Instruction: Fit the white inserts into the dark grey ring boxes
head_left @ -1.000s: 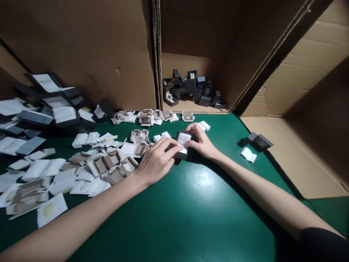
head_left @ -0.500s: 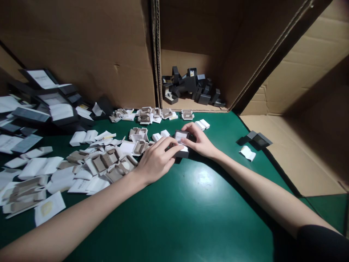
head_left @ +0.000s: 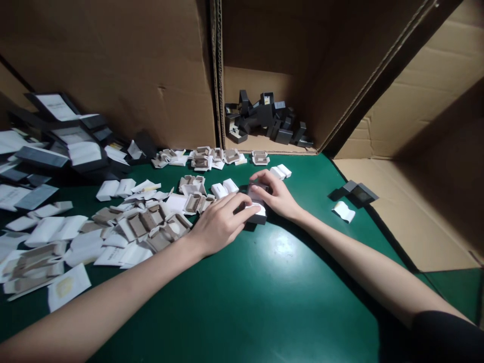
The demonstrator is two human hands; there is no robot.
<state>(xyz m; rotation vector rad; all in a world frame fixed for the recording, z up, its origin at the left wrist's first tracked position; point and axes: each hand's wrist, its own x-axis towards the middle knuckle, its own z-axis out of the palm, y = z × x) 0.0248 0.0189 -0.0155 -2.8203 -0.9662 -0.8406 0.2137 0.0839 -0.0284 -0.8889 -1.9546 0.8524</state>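
Note:
A small black box with its lid raised stands on the green table between my hands. White padding shows inside its base. My right hand curls round the back and right side of the lid, holding it. My left hand reaches in from the left, its fingers bent and closed at the white padding and the box's near left edge. The left fingertips partly hide the padding. Just left of the box lie folded white card pieces.
Several torn white and grey cartons cover the table's left side. Black boxes are heaped at far left and inside a cardboard carton at the back. To the right lie an opened black box and a white pad.
The box has shifted slightly right and its lid is now more hidden behind my right fingers. My left fingers have moved a little to the right over the white padding.

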